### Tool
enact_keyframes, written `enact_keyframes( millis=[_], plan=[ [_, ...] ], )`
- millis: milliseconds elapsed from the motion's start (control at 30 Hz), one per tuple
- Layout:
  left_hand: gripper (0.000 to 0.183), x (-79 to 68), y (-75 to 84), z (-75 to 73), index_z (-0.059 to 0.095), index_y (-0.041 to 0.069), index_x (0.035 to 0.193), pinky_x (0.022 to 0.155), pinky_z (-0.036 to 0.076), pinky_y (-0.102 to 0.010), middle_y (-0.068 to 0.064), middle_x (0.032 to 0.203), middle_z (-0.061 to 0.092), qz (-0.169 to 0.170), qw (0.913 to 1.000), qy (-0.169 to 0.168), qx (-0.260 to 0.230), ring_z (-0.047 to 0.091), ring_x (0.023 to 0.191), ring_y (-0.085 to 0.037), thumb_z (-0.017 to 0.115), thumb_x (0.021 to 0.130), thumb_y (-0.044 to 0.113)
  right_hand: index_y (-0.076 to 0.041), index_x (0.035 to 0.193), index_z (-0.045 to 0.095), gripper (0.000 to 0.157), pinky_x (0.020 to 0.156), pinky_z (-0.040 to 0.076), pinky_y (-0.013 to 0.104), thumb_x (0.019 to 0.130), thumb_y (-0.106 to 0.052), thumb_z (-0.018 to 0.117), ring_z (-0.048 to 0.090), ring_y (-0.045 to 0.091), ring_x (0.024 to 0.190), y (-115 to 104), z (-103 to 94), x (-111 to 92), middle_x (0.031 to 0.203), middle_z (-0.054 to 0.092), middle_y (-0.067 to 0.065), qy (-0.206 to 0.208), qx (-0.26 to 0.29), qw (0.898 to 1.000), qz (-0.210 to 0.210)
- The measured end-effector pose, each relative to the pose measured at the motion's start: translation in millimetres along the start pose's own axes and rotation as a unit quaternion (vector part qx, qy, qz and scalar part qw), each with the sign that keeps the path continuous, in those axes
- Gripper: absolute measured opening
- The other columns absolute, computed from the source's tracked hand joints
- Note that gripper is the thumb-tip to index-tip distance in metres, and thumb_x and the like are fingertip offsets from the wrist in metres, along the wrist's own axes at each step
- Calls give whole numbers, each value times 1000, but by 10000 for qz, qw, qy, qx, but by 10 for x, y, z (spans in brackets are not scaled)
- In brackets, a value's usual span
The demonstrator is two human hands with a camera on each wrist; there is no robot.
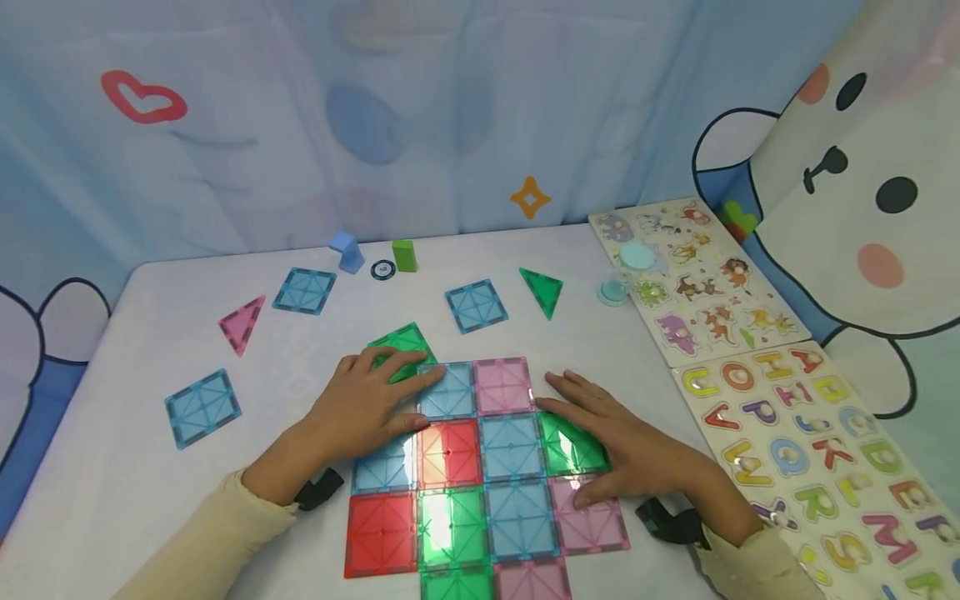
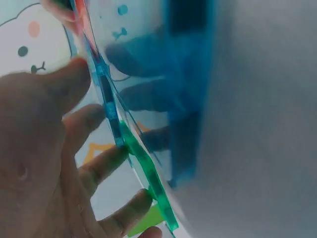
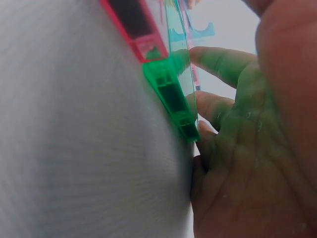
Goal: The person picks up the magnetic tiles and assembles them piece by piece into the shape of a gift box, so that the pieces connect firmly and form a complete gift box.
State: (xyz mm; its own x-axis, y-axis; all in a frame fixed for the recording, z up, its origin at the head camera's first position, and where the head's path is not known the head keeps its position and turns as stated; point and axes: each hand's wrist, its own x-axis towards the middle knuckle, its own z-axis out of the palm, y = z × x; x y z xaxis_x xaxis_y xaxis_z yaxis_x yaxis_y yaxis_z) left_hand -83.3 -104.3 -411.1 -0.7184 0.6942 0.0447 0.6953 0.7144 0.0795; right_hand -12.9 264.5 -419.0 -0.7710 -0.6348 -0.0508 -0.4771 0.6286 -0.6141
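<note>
My left hand point(image 1: 358, 408) lies over the left side of a flat patchwork of translucent magnetic tiles, fingers spread. Its fingertips touch a green tile point(image 1: 408, 337) at the upper left corner and the blue square point(image 1: 448, 396) beside it. In the left wrist view that green tile point(image 2: 151, 178) appears edge-on under the fingers. On the right side, my right hand point(image 1: 626, 442) rests with extended fingers on a green triangular tile point(image 1: 566, 443), its thumb on a pink square point(image 1: 592, 525). A red square point(image 1: 450, 454) sits mid-patchwork. Palm and fingers partly hide the tiles beneath.
Loose blue squares point(image 1: 202, 408), a pink triangle point(image 1: 242, 325) and a green triangle point(image 1: 542, 292) lie around the patchwork. Small blocks point(image 1: 404, 256) stand at the back. An animal puzzle board point(image 1: 652, 317) and a letter puzzle board point(image 1: 720, 450) line the right side.
</note>
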Motion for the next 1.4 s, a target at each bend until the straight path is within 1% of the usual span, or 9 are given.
enact_keyframes(
  millis=[267, 467, 600, 733, 867, 1000, 1167, 1300, 1400],
  plan=[
    [83, -64, -81, -25, 26, 52, 143, 97, 26, -63, -14, 151, 24, -362, 9984, -298, 320, 20, 133, -50, 39, 69, 88, -23, 149, 27, 108, 104, 25, 64, 62, -57, 80, 1, 32, 144, 21, 16, -15, 158, 10, 5, 98, 51, 9999, -122],
    [84, -262, -140, -25, 17, 46, 148, 105, 12, -66, -7, 157, 13, -756, 9970, -184, -4, 8, 140, -45, 37, 75, 84, -23, 149, 27, 108, 104, 28, 59, 62, -56, 81, 6, 31, 144, 6, 4, -6, 158, 12, 4, 199, 0, 9998, -79],
    [86, -561, -76, -43, 20, 41, 149, 103, 20, -61, 2, 158, 14, -879, 9954, 178, -349, 15, 141, -32, 47, 76, 78, -22, 148, 31, 105, 104, 35, 51, 63, -59, 79, 20, 26, 141, -132, -115, -95, 155, 20, 2, 314, -489, 9947, 847],
    [82, -868, 61, 20, 24, 47, 146, 99, 24, -57, 10, 157, 14, -962, 9921, -42, -799, 17, 140, -27, 51, 75, 77, -14, 134, 52, 90, 94, 46, 47, 64, -65, 74, 44, 25, 120, -351, -207, -225, 135, 43, 6, 438, -1129, 9700, 2109],
    [79, -986, 126, 109, 26, 48, 145, 99, 23, -58, 11, 157, 15, -1052, 9905, -115, -882, 12, 142, -27, 48, 75, 78, -5, 130, 54, 92, 84, 50, 40, 67, -72, 67, 47, 19, 100, -536, -91, -214, 120, 45, 5, 336, -1106, 9567, 2670],
    [79, -1010, 126, 146, 27, 47, 145, 99, 22, -58, 11, 157, 16, -1096, 9898, 52, -904, 11, 143, -27, 50, 75, 77, -1, 130, 49, 86, 78, 48, 33, 75, -65, 65, 47, 16, 92, -589, 53, -187, 113, 44, 5, 845, -368, 9572, 2745],
    [79, -1020, 126, 153, 27, 47, 145, 98, 22, -59, 11, 156, 16, -1098, 9888, 30, -1014, 11, 143, -27, 51, 75, 77, -3, 127, 43, 42, 65, 46, 29, 96, -28, 56, 50, 16, 81, -522, 30, -254, 101, 48, 9, 1640, 1841, 9492, 1954],
    [80, -1015, 119, 147, 26, 47, 145, 99, 21, -58, 12, 157, 14, -1118, 9883, -33, -1033, 9, 143, -26, 50, 75, 78, -2, 132, 34, 33, 58, 46, 33, 100, -8, 43, 51, 21, 75, -531, 40, -225, 99, 45, 21, 1494, 3447, 9222, 915],
    [80, -1010, 112, 139, 26, 48, 145, 100, 22, -58, 13, 157, 14, -1129, 9882, -60, -1031, 8, 144, -25, 49, 75, 78, -4, 132, 35, 33, 56, 47, 34, 100, -6, 43, 52, 21, 70, -580, 127, -130, 100, 47, 23, 1310, 3680, 9186, 609]
  ],
)
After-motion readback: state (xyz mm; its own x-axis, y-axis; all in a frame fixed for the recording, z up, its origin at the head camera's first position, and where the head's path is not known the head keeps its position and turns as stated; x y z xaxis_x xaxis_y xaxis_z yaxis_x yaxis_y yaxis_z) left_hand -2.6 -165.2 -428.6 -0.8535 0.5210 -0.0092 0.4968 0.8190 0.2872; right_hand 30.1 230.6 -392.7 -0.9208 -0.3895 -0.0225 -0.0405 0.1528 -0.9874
